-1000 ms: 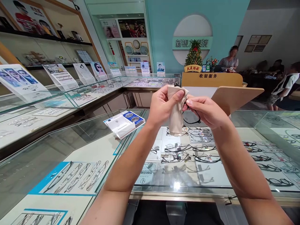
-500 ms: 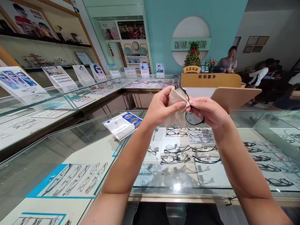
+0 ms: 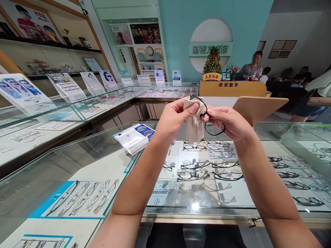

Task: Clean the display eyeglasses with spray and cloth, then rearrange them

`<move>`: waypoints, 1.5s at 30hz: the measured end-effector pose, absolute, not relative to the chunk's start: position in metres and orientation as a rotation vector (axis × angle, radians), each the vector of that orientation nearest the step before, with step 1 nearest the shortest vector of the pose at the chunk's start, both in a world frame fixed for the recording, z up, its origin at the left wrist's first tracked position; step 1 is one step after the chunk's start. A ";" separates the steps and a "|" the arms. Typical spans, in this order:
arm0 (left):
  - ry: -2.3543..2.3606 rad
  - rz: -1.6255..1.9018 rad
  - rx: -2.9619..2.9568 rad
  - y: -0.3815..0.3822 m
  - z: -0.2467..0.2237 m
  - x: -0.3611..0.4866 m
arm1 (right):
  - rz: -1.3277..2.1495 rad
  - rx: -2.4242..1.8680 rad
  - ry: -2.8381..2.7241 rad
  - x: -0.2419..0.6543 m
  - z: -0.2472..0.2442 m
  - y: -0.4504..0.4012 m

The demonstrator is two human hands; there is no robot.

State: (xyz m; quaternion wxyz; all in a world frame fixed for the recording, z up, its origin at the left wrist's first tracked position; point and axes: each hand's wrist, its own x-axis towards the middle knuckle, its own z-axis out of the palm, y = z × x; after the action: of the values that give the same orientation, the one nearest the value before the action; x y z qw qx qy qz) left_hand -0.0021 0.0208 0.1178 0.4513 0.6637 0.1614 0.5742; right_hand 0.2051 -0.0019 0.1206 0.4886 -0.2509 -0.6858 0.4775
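A beige cloth (image 3: 194,127) hangs from my left hand (image 3: 177,115), whose thumb presses it against one lens of a pair of black-framed glasses (image 3: 215,128). That lens is mostly covered by the cloth. My right hand (image 3: 229,122) pinches the frame near its middle, and the other round lens hangs uncovered, tilted down to the right. Both hands are raised above the glass display case (image 3: 207,208), close together. Rows of glasses (image 3: 193,175) lie inside the case beneath them.
An open white and blue leaflet (image 3: 134,137) stands on the glass to the left. Further counters with small sign cards (image 3: 66,86) run along the left. Behind a wooden desk (image 3: 232,90) is a person (image 3: 252,67); a tilted wooden board (image 3: 258,105) stands before it.
The cloth has shifted and now hangs straighter, folded over the lens, with my left thumb slightly higher. My right hand has barely moved. A person in white at the back right has gone from view.
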 end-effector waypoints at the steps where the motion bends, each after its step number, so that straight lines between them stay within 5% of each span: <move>1: 0.402 1.425 1.625 0.021 0.118 -0.003 | 1.166 -0.613 -1.658 0.205 0.120 -0.002; 18: 0.396 1.755 1.541 0.018 0.110 0.021 | 1.260 -0.530 -1.669 0.185 0.116 -0.007; 27: 0.285 1.396 1.677 0.029 0.117 -0.001 | 1.170 -0.632 -1.592 0.202 0.120 -0.003; 35: 0.371 1.714 1.583 0.017 0.112 0.017 | 1.296 -0.485 -1.655 0.184 0.113 -0.005; 45: 0.448 1.699 1.660 0.029 0.123 -0.011 | 1.128 -0.562 -1.656 0.198 0.120 -0.007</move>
State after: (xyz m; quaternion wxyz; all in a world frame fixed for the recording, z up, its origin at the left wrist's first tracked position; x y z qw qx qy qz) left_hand -0.0110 0.0292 0.1233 0.3543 0.6423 0.1732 0.6572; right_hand 0.1983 -0.0069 0.1201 0.5058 -0.2330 -0.6865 0.4676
